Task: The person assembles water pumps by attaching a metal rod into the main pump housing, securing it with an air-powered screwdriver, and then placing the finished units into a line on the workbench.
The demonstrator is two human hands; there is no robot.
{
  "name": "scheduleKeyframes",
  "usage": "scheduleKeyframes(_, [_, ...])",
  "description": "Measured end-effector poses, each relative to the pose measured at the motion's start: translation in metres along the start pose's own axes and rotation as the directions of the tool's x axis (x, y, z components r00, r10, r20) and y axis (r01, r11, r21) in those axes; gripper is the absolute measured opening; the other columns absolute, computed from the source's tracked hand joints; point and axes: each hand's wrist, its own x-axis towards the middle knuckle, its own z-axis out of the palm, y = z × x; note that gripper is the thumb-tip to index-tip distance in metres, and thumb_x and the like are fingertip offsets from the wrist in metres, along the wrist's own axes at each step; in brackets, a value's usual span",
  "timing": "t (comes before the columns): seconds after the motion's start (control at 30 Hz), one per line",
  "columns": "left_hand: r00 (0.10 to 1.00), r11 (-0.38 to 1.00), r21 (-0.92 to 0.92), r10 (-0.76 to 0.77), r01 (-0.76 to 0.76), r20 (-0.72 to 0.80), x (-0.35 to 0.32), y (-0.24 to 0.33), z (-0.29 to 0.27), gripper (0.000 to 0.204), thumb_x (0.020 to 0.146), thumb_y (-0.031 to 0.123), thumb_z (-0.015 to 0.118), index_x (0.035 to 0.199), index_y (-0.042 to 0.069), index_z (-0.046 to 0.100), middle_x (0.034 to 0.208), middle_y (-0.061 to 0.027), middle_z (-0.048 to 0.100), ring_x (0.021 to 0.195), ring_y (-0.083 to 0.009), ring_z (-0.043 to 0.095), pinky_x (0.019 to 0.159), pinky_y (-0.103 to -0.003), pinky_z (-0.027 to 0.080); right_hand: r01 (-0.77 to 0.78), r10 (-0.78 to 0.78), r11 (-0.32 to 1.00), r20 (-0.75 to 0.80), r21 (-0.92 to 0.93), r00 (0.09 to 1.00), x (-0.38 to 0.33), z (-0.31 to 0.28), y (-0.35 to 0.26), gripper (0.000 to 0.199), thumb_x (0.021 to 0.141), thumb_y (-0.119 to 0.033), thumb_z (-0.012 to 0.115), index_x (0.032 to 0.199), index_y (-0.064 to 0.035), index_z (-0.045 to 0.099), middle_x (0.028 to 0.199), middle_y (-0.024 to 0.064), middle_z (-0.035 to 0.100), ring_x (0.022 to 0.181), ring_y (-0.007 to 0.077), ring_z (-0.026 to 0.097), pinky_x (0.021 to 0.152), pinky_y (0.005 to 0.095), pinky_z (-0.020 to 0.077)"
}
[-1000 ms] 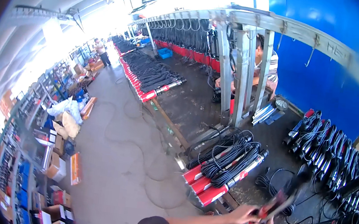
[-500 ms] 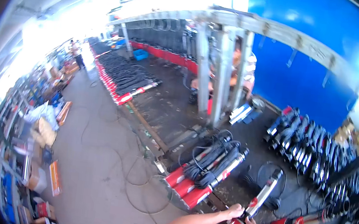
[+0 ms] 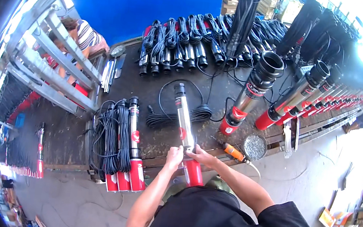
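Observation:
A long pump with a silver body and red lower end (image 3: 185, 125) lies on the dark bench (image 3: 74, 141), pointing away from me. My left hand (image 3: 174, 156) grips it from the left where silver meets red. My right hand (image 3: 199, 154) holds the same spot from the right. A black cable coil (image 3: 176, 115) trails from the pump's far end.
Three finished pumps wrapped in black cable (image 3: 120, 147) lie to the left. An orange-handled screwdriver (image 3: 234, 152) and a round dish of small parts (image 3: 255, 147) sit to the right. Upright red and silver pumps (image 3: 251, 95) stand beyond. A person (image 3: 80, 33) sits behind a metal frame.
The view has swung from the aisle down to the bench. The pump that was raised in my hands now lies flat on the bench, with both hands at its joint.

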Motion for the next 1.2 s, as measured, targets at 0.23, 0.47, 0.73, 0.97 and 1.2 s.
scheduleKeyframes(0.23, [0.998, 0.998, 0.053, -0.036, 0.033, 0.061, -0.018, 0.032, -0.010, 0.049, 0.100, 0.033, 0.049, 0.094, -0.010, 0.071, 0.091, -0.0308, 0.070, 0.097, -0.0431, 0.070, 0.081, -0.050, 0.052, -0.067, 0.063, 0.982, -0.028, -0.178, 0.998, 0.002, -0.003, 0.003, 0.072, 0.097, -0.055, 0.060, 0.128, 0.0078, 0.042, 0.114, 0.0220, 0.058, 0.113, 0.0235, 0.056, 0.091, 0.0380, 0.0463])
scheduleKeyframes(0.47, [1.000, 0.932, 0.362, 0.006, 0.000, -0.017, -0.006, 0.048, 0.004, 0.074, 0.075, 0.063, 0.073, 0.092, -0.009, 0.073, 0.096, -0.0315, 0.071, 0.095, -0.0439, 0.071, 0.084, -0.048, 0.057, -0.045, 0.042, 0.958, -0.016, -0.283, 0.999, 0.048, -0.014, 0.056, 0.066, 0.093, -0.039, 0.065, 0.133, 0.0094, 0.047, 0.115, 0.0225, 0.060, 0.109, 0.0307, 0.059, 0.092, 0.0404, 0.0494])
scheduleKeyframes(0.73, [0.970, 0.951, 0.256, 0.209, -0.172, -0.126, -0.011, 0.004, 0.012, 0.045, 0.079, 0.047, 0.078, 0.087, 0.003, 0.077, 0.076, -0.0207, 0.071, 0.075, -0.0383, 0.072, 0.069, -0.047, 0.056, -0.188, 0.124, 0.954, 0.264, 0.234, 0.957, 0.021, -0.038, 0.020, 0.065, 0.096, -0.037, 0.069, 0.140, 0.0011, 0.041, 0.125, 0.0083, 0.060, 0.112, 0.0154, 0.057, 0.094, 0.0324, 0.0493])
scheduleKeyframes(0.97, [0.860, 0.945, -0.014, 0.292, -0.328, -0.418, -0.046, 0.001, 0.035, 0.031, 0.085, 0.027, 0.072, 0.107, 0.005, 0.073, 0.086, -0.0215, 0.071, 0.083, -0.0409, 0.069, 0.076, -0.048, 0.053, -0.059, 0.053, 0.995, 0.062, 0.086, 0.997, 0.016, -0.024, 0.009, 0.068, 0.096, -0.038, 0.069, 0.143, 0.0013, 0.040, 0.119, 0.0090, 0.061, 0.101, 0.0140, 0.060, 0.082, 0.0294, 0.0523])
scheduleKeyframes(1.2, [0.755, 0.696, 0.644, 0.597, -0.318, -0.271, -0.071, 0.013, 0.056, 0.082, 0.082, 0.034, 0.073, 0.134, -0.020, 0.041, 0.127, -0.0340, 0.054, 0.124, -0.0444, 0.050, 0.113, -0.052, 0.034, -0.062, 0.030, 0.889, -0.076, -0.454, 0.997, 0.028, -0.017, 0.003, 0.057, 0.098, -0.040, 0.059, 0.119, 0.0097, 0.041, 0.105, 0.0380, 0.063, 0.102, 0.0460, 0.066, 0.080, 0.0498, 0.0516])
